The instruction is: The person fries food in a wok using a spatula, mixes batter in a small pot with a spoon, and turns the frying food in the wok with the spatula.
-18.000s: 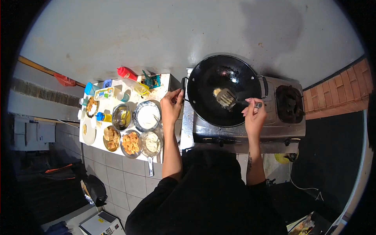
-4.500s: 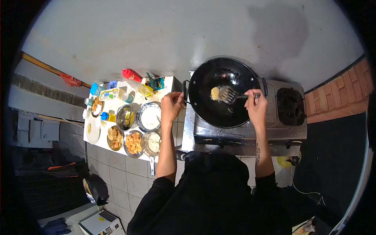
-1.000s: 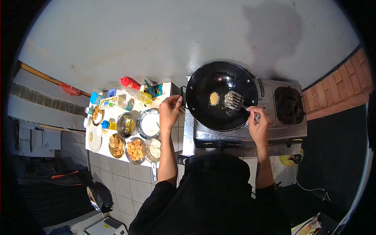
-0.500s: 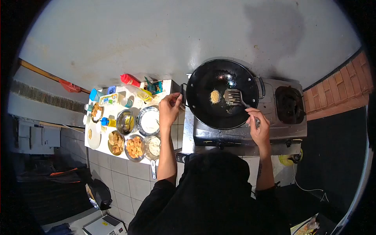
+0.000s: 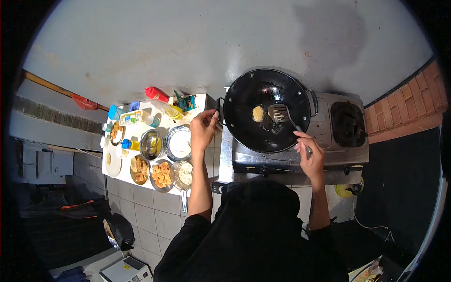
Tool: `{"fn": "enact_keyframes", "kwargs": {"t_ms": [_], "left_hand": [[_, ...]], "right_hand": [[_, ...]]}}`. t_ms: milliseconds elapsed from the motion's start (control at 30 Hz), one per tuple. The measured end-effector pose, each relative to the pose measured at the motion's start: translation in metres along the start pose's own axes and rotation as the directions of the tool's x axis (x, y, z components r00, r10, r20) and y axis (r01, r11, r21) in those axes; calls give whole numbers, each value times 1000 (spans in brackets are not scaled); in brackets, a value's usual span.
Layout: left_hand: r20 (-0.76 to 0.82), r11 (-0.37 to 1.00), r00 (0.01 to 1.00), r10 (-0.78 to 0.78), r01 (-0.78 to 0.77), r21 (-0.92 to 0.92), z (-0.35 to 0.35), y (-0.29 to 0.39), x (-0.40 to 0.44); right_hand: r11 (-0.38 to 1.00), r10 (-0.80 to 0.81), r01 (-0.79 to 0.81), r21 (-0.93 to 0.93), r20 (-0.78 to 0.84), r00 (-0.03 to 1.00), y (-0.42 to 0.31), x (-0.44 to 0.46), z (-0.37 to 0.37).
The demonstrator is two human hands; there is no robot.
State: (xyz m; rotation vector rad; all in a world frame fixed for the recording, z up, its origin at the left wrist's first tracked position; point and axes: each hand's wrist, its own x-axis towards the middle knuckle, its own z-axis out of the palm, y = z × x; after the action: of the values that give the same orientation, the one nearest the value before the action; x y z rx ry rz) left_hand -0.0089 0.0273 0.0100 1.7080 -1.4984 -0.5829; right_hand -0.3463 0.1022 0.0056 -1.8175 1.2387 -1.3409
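Note:
A black wok (image 5: 249, 134) sits on the steel stove, with a small golden piece of food (image 5: 258, 113) near its middle. Just right of that piece, a slotted metal spatula (image 5: 280, 114) rests its head in the wok. My right hand (image 5: 311, 154) is closed round the spatula's handle at the wok's lower right rim. My left hand (image 5: 204, 127) is at the wok's left handle (image 5: 219, 110), its fingers pinched against it.
The white table (image 5: 126, 175) on the left bears a bowl of orange cubes (image 5: 161, 176), a bowl of white powder (image 5: 180, 143), a pan of batter (image 5: 184, 175), a red bottle (image 5: 156, 94) and other dishes. A second burner (image 5: 348, 124) lies right of the wok.
Since the earliest frame, the food piece has become visible apart from the spatula. Over the last second, the spatula head has shifted slightly up and left, and its handle is more steeply angled.

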Motion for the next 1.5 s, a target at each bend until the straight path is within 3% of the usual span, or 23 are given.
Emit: {"fn": "enact_keyframes", "kwargs": {"t_ms": [100,167,300,600,733,933,1000,1133,1200,1333,1400,1467,1500], "left_hand": [[-17,1000,1000,11,-11,-3,0,0,-1],[-27,999,999,34,-35,-11,0,3,0],[-4,1000,1000,-10,10,2,0,3,0],[-19,1000,1000,-14,14,1,2,5,-4],[-53,999,999,-12,14,48,4,2,-5],[-78,996,996,-53,58,60,8,3,-5],[-97,996,994,-43,50,71,8,0,-7],[-122,998,992,-17,25,64,10,-5,-6],[-151,995,988,30,-16,98,10,-9,-8],[-148,995,989,-16,30,95,6,-3,-7],[-154,994,987,-46,61,95,4,-2,-9],[-165,995,986,-21,37,95,4,-9,-9],[-173,995,985,3,14,96,3,-9,-9]], "right_hand": [[999,-34,36,-27,94,995,-21,-2,0],[991,-96,118,-64,270,958,-33,-6,-1],[996,-76,84,-5,378,923,-36,-20,-1],[982,-138,182,-59,439,888,-26,-37,-17],[989,-116,143,-27,441,890,-21,-36,-21],[988,-133,152,-11,422,897,-15,-30,-30],[995,-103,104,14,311,945,-19,-27,-34],[997,-79,77,21,313,946,-4,-28,-39],[995,-99,99,14,226,969,-3,-26,-41],[994,-106,104,21,232,967,6,-18,-41],[991,-71,57,125,107,992,9,-13,-42],[989,-113,108,105,50,992,23,-12,-38],[980,34,-25,197,-44,998,27,-11,-37]]}}
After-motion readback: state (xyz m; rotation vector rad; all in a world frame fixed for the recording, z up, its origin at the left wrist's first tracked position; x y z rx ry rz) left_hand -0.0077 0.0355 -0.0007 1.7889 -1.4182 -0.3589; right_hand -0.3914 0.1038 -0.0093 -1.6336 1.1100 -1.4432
